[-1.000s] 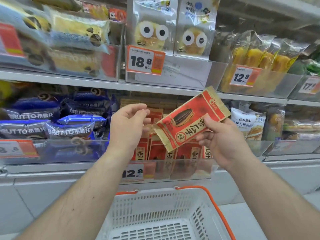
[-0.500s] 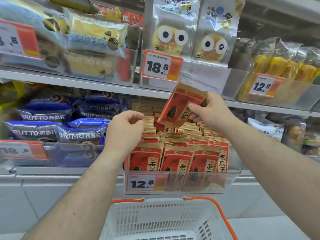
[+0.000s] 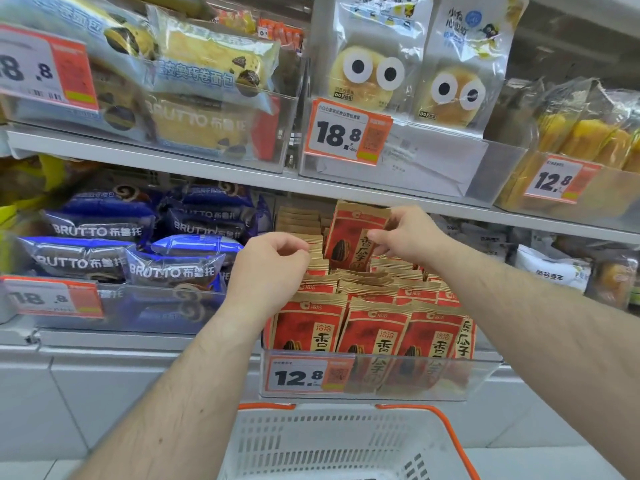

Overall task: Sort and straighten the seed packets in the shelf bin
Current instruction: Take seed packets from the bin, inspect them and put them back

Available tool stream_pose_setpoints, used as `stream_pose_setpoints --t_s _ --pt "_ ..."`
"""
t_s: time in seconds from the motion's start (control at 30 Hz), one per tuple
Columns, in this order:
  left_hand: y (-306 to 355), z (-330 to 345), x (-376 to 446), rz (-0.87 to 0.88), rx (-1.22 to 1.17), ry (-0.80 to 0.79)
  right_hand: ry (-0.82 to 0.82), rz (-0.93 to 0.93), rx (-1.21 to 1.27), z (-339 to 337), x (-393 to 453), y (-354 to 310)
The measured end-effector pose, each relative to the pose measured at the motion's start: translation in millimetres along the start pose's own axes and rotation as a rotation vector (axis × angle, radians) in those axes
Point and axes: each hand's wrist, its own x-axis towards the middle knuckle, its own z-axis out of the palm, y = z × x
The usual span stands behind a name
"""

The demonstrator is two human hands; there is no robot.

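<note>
A clear shelf bin [image 3: 481, 379] on the lower shelf holds rows of red and tan seed packets [image 3: 374, 334], most of them upright. My right hand [image 3: 405, 233] pinches one red seed packet [image 3: 349, 237] by its right edge and holds it nearly upright over the back rows of the bin. My left hand [image 3: 273, 268] sits with curled fingers at the left side of the bin, its fingertips on the tops of the tan packet edges; whether it holds one is not visible.
A white basket with orange handles [image 3: 346, 445] sits below the bin. Blue bread packs [image 3: 173, 268] fill the bin to the left. The shelf above [image 3: 207, 168] carries bread bins and price tags close over my hands. More snack bags [image 3: 550, 268] lie to the right.
My right hand carried the packet from in front of the shelf up and back over the bin, turning it from tilted to nearly upright. My left hand reached into the bin's left side.
</note>
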Motion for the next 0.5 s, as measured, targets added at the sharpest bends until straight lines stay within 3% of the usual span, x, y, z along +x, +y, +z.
stream_pose_setpoints --t_s 0.13,0.33,0.5 --pt "-0.7 0.2 0.5 -0.004 0.025 -0.005 -0.042 0.021 -0.269 15.2 5.7 4.2" --pt "-2.1 0.4 1.9 -0.005 0.033 -0.012 0.144 -0.047 -0.453 21.5 8.6 -4.3" --pt "-2.2 -0.1 2.6 -0.003 0.033 -0.02 -0.023 -0.131 -0.48 31.2 4.9 -13.2"
